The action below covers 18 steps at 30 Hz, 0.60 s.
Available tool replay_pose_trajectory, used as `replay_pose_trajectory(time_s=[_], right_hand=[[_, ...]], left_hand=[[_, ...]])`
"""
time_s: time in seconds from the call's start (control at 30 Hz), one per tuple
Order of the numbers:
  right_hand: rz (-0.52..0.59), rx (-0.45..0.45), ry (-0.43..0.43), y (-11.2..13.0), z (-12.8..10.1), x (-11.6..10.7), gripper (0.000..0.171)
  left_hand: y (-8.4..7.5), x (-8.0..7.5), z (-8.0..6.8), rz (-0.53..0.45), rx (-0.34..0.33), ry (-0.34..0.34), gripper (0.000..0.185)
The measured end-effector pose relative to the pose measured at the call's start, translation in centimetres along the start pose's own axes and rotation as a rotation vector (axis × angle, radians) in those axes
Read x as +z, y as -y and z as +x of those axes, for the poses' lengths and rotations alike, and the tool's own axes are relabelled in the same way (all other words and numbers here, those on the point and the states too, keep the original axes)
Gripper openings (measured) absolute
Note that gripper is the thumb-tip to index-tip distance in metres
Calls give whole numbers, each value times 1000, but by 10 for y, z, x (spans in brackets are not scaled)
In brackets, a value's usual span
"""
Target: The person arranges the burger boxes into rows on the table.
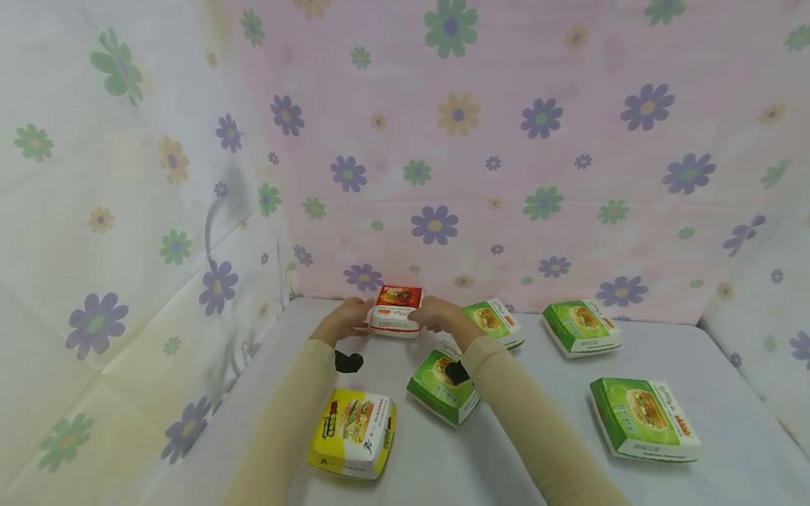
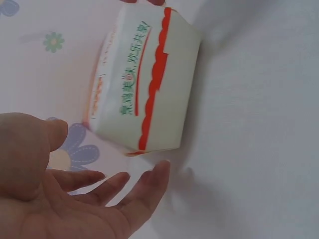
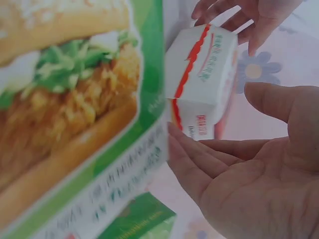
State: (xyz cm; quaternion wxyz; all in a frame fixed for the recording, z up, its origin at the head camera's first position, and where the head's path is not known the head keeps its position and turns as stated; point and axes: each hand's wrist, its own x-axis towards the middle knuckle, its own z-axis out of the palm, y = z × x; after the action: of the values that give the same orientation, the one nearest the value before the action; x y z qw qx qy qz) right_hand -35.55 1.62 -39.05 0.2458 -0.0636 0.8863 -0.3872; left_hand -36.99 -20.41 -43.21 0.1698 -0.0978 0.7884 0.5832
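Observation:
A red and white burger box [image 1: 397, 323] sits at the back of the table, close to the flowered cloth, between my two hands. My left hand [image 1: 346, 320] is at its left side; in the left wrist view the fingers are spread and loosely bent, with a gap between the fingertips and the box [image 2: 144, 84]. At the right side is my right hand [image 1: 439, 314], its fingers extended by the box's corner in the right wrist view, thumb held away. A green burger box [image 3: 75, 109] looms large in that view, partly covering the red and white one.
Under my right forearm lies a green burger box [image 1: 436, 386], with another green box [image 1: 490, 320] behind it. Two more stand to the right, one at the back [image 1: 582, 327], one nearer [image 1: 642, 414]. A yellow and white burger box [image 1: 354, 432] is at front left. Flowered cloth [image 1: 493, 140] encloses the table.

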Motion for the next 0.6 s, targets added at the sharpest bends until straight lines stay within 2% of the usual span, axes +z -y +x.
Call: replay_pose_trajectory(time_s=[0.1, 0.27, 0.33, 0.47, 0.6], right_hand=[[-64, -30, -6, 1, -11, -3, 53], [-252, -140, -20, 5, -34, -13, 48], [-290, -176, -18, 3, -42, -15, 49], [-243, -218, 2, -5, -59, -16, 54], [-142, -258, 21, -13, -75, -14, 48]], left_hand=[[-4, -7, -9, 50, 3, -2, 69], [-9, -21, -26, 181, 53, -12, 75], [-7, -27, -36, 214, 83, -7, 76], [2, -37, -56, 237, 143, 39, 75], [13, -42, -74, 282, 187, 95, 74]])
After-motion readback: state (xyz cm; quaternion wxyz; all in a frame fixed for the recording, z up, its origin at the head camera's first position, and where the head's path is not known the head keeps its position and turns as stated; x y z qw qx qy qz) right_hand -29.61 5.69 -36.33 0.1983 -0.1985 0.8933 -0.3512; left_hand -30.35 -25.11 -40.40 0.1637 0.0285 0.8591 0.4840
